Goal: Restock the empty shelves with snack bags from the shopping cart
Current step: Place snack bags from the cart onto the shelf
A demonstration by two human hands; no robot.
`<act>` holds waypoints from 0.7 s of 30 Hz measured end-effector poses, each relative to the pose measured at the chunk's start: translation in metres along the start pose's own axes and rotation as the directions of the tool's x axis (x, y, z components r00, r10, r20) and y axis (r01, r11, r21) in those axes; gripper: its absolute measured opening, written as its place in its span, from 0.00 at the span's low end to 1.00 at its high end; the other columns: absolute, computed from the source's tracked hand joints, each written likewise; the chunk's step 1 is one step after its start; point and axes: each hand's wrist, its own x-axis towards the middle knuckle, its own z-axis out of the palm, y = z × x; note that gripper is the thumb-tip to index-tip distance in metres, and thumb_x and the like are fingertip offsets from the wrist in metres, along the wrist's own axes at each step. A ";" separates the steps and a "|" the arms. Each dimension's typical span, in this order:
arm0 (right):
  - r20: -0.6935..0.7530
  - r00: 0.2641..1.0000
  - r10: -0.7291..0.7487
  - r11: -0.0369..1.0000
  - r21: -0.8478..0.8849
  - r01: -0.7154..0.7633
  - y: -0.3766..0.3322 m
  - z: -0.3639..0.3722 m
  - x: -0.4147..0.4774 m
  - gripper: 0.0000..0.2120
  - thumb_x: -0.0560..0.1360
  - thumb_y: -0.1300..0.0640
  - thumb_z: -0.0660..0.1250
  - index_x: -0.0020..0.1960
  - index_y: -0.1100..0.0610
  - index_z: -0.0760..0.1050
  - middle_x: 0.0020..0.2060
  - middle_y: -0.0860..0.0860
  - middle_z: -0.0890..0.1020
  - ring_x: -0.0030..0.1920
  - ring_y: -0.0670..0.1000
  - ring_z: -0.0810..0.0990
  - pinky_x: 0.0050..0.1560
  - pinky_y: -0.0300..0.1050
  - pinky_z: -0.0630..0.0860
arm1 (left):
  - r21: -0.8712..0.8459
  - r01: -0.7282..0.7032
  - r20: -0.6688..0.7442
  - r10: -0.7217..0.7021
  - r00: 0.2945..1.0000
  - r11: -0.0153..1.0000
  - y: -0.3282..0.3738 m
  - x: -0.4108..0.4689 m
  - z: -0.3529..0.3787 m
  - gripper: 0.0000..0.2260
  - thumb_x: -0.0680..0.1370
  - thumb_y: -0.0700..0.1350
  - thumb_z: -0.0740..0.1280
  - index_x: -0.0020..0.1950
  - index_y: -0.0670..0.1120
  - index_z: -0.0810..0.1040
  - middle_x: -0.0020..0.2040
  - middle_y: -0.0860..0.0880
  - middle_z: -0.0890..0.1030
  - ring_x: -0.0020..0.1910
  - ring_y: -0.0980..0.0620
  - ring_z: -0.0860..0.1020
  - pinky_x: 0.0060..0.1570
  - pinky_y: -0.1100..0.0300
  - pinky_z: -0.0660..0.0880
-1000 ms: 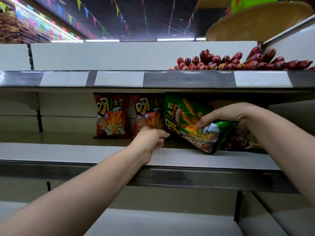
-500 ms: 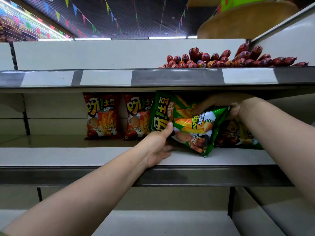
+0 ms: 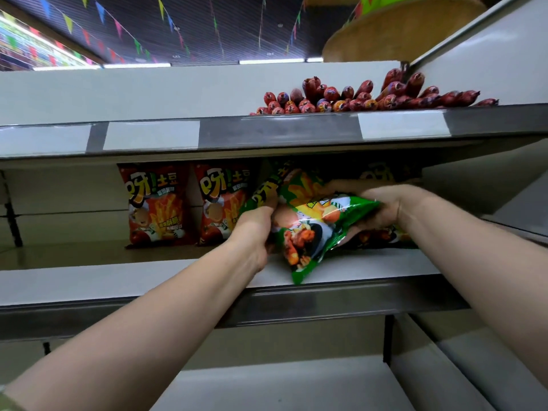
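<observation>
A green snack bag (image 3: 311, 226) lies tilted over the middle shelf (image 3: 118, 280), one corner hanging past the front edge. My left hand (image 3: 255, 232) grips its left side, fingers curled into the bag. My right hand (image 3: 382, 203) holds its right end from above. Two red snack bags (image 3: 155, 204) (image 3: 221, 203) stand upright to the left at the back of the same shelf. Behind my right hand another bag (image 3: 382, 176) is mostly hidden. The shopping cart is out of view.
The upper shelf (image 3: 267, 134) hangs low over the bags and carries a pile of red sausages (image 3: 364, 97). White price labels line its front rail. A lower shelf (image 3: 281, 384) lies below. A shelf upright (image 3: 12, 221) stands at far left.
The green bag has tipped from nearly upright to lying slanted. My left hand went from the shelf edge onto the bag's left side and now grips it. The view shifted slightly left.
</observation>
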 end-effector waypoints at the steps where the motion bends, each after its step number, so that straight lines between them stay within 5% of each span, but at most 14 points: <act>1: 0.037 0.999 0.015 0.988 0.155 -0.020 0.000 0.009 -0.002 0.08 0.68 0.56 0.70 0.43 0.59 0.75 0.46 0.59 0.84 0.46 0.57 0.84 0.47 0.51 0.80 | 0.020 -0.025 -0.010 0.025 1.000 1.000 0.001 0.000 0.000 0.10 0.80 0.46 0.62 0.42 0.43 0.75 0.39 0.45 0.80 0.38 0.47 0.78 0.47 0.51 0.78; 4: 0.015 1.000 0.004 0.967 0.256 -0.008 0.011 0.018 0.014 0.11 0.78 0.58 0.59 0.41 0.60 0.76 0.33 0.56 0.84 0.32 0.52 0.83 0.35 0.48 0.81 | 0.088 -0.040 0.007 0.039 0.999 0.995 0.004 0.003 -0.004 0.09 0.77 0.48 0.66 0.42 0.44 0.76 0.38 0.45 0.81 0.39 0.46 0.80 0.50 0.50 0.78; 8: -0.099 0.994 -0.038 0.981 0.186 0.056 0.022 0.026 0.017 0.04 0.74 0.61 0.66 0.48 0.61 0.76 0.43 0.56 0.82 0.42 0.52 0.81 0.50 0.49 0.78 | 0.201 -0.175 0.023 0.174 0.984 0.964 0.006 0.004 -0.008 0.14 0.75 0.41 0.70 0.59 0.42 0.76 0.43 0.44 0.83 0.39 0.46 0.81 0.41 0.56 0.80; 12: -0.251 0.963 -0.093 0.996 -0.033 0.088 0.023 0.036 0.017 0.23 0.66 0.48 0.75 0.55 0.62 0.77 0.48 0.56 0.83 0.50 0.54 0.82 0.55 0.50 0.78 | 0.284 -0.276 0.042 0.276 0.960 0.918 -0.001 0.006 -0.004 0.18 0.73 0.36 0.69 0.63 0.37 0.74 0.46 0.43 0.82 0.32 0.53 0.78 0.22 0.68 0.73; 14: -0.333 0.935 -0.123 0.992 -0.033 0.119 0.023 0.036 0.019 0.22 0.66 0.52 0.76 0.54 0.62 0.78 0.47 0.56 0.84 0.48 0.54 0.83 0.54 0.49 0.79 | 0.298 -0.299 0.078 0.289 0.954 0.907 -0.004 0.006 -0.001 0.21 0.70 0.42 0.74 0.60 0.37 0.74 0.45 0.43 0.82 0.37 0.51 0.81 0.30 0.66 0.78; 17: -0.426 0.900 -0.089 0.979 0.131 0.159 0.026 0.025 0.028 0.20 0.67 0.61 0.76 0.57 0.63 0.77 0.45 0.58 0.83 0.44 0.56 0.83 0.50 0.50 0.80 | 0.370 -0.283 0.138 0.248 0.959 0.885 -0.005 0.010 -0.001 0.30 0.64 0.44 0.79 0.64 0.42 0.75 0.53 0.44 0.83 0.52 0.45 0.81 0.55 0.50 0.78; 21: -0.447 0.889 -0.095 0.962 0.188 0.197 0.029 0.016 0.039 0.28 0.67 0.63 0.75 0.64 0.62 0.70 0.54 0.61 0.81 0.50 0.61 0.82 0.51 0.56 0.80 | 0.507 -0.192 0.173 0.119 0.978 0.840 -0.005 0.019 0.001 0.23 0.66 0.42 0.78 0.58 0.39 0.76 0.55 0.44 0.81 0.56 0.45 0.78 0.61 0.50 0.74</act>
